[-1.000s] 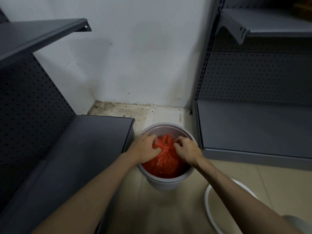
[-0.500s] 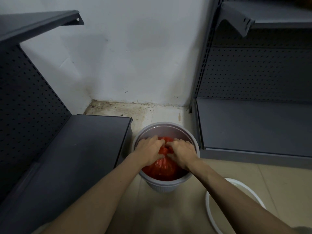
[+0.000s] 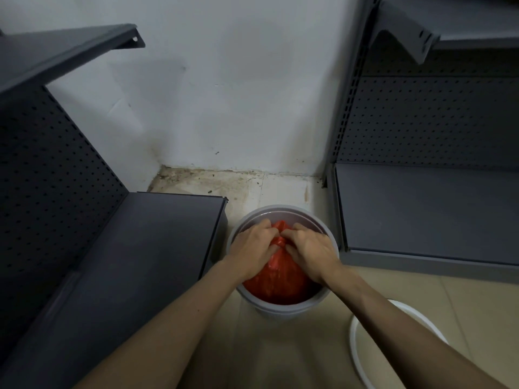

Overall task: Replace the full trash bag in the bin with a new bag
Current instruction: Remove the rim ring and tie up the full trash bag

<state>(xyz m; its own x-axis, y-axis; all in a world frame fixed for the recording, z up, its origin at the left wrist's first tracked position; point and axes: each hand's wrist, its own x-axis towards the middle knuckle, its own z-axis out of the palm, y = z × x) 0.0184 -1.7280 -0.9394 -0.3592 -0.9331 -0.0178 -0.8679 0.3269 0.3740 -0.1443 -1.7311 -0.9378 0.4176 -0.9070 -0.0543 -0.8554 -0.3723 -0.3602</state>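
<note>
A round grey bin [image 3: 283,306] stands on the tiled floor between two shelf units. Inside it sits a full red trash bag [image 3: 280,279], its top gathered into a bunch at the middle. My left hand [image 3: 252,247] grips the gathered plastic from the left, fingers curled round it. My right hand [image 3: 307,249] pinches the same bunch from the right. The two hands touch over the bag's neck and hide most of the knot area. No new bag is visible.
A dark grey metal shelf unit [image 3: 134,265] with a perforated back stands close on the left; another [image 3: 427,211] on the right. A white ring-shaped object [image 3: 354,341] lies on the floor at lower right. The white wall and dirty floor corner are behind the bin.
My hands have drawn together over the bag's top, bunching the red plastic tighter between them. The bin has stayed in place; the view has shifted slightly.
</note>
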